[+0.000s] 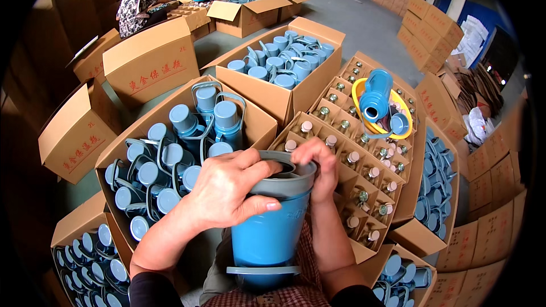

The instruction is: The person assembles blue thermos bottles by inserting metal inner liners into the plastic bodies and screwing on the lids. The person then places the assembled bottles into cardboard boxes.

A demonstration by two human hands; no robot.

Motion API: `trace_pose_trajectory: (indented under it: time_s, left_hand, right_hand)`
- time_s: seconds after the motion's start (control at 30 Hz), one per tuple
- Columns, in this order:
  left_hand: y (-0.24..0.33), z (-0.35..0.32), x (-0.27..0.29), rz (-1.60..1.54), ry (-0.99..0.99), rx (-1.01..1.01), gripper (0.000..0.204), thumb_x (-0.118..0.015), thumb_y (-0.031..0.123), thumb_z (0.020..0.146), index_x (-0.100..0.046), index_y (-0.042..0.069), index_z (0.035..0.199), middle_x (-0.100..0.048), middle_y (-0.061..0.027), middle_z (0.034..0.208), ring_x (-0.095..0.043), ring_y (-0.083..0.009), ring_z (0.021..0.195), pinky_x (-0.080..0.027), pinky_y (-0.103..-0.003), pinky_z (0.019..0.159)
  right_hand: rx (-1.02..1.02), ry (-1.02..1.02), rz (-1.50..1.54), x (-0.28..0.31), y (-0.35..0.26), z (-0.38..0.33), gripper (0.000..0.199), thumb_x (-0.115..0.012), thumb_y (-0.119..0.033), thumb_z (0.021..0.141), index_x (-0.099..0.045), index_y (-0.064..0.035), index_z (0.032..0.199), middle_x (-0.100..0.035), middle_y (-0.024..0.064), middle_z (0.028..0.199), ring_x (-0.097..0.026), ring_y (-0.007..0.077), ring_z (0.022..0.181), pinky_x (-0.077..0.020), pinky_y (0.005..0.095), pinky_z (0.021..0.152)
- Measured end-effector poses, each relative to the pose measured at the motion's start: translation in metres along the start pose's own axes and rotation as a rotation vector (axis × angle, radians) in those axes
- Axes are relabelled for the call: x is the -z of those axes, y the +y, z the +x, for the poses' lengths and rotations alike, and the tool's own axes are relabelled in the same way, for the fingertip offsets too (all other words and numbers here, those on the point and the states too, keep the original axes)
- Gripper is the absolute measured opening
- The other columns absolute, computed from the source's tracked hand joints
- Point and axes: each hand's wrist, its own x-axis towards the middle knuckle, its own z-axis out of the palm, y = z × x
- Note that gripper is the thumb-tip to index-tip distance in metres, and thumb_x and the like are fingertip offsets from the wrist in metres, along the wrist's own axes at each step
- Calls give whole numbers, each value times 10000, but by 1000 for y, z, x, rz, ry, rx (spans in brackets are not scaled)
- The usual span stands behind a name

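Left hand [227,190] wrapping around grey collar [284,177] of blue flask body [272,233], fingers curling over rim; right hand [316,166] gripping far side of same collar. Flask body resting upright on person's lap, near centre. Open carton of blue flasks [170,159] lying just left; divided carton of glass liners [352,170] sitting right; yellow basin [382,115] holding blue jug top [375,95] farther right

Bright, even daylight fills the frame, strongest at the upper middle. Shadows are soft. Fisheye bends straight edges toward the black, vignetted corners; the centre stays sharp.
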Motion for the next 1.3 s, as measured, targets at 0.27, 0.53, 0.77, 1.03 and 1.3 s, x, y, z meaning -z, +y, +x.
trace_pose_trajectory:
  time_s: [0.27,0.53,0.77,1.03,1.3]
  left_hand:
    - [-73,-26,-26,-646,202,-48,346,-568,307,835,-707,-8,855,-663,-124,961,-605,-256,872,-479,-341,785]
    - [14,20,-30,38,90,-34,219,-720,221,723,-646,43,826,-579,-104,762,-575,-283,667,-471,-367,609]
    - [-49,-11,-12,-591,98,79,244,-674,261,793,-659,20,757,-622,-105,773,-620,-279,787,-486,-361,698]
    - [-35,-7,-15,-440,164,-142,153,-694,162,760,-676,31,837,-629,-72,834,-592,-238,758,-465,-358,719]
    - [26,36,-31,99,69,-7,313,-730,315,714,-653,43,847,-562,-88,799,-578,-276,758,-479,-384,650]
  right_hand:
    - [-118,-33,-86,5,-17,-4,640,-329,-527,951,-498,57,1148,-690,181,798,-591,258,1049,-418,408,969]
    - [-470,-19,664,-18,34,3,1012,-341,-764,815,-144,-4,1452,-495,275,1301,-504,341,1196,-373,448,1028]
    - [-297,-154,-21,12,-17,2,1036,-308,-775,822,-318,106,1367,-658,219,1020,-585,302,1082,-400,423,1005]
    - [-323,-212,-33,7,-13,5,1069,-240,-812,801,-369,90,1360,-644,251,1057,-557,356,1120,-325,468,1052]
    - [-395,-159,689,-12,29,15,1037,-268,-808,787,-285,6,1428,-448,287,1343,-388,370,1296,-279,498,1087]
